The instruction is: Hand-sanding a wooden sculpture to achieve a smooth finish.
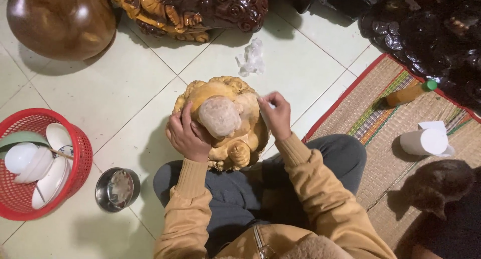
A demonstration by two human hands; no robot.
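Observation:
A carved wooden figure (235, 139), yellow-brown with a pale rounded head, stands on the tiled floor between my knees. My left hand (188, 136) grips its left side beside the head. My right hand (276, 114) presses a small white piece, seemingly cloth or paper, against the figure's right shoulder; most of that piece is hidden by my fingers. I wear tan sleeves and grey trousers.
A red basket (82, 159) holding white bowls sits at the left, a small steel bowl (116, 189) beside it. Crumpled white tissue (252, 58) lies beyond the figure. Dark carvings (195, 11) and a round wooden piece (60, 21) line the back. A woven mat (401, 108) carries a bottle (408, 93), a paper roll (427, 141) and a cat (438, 184).

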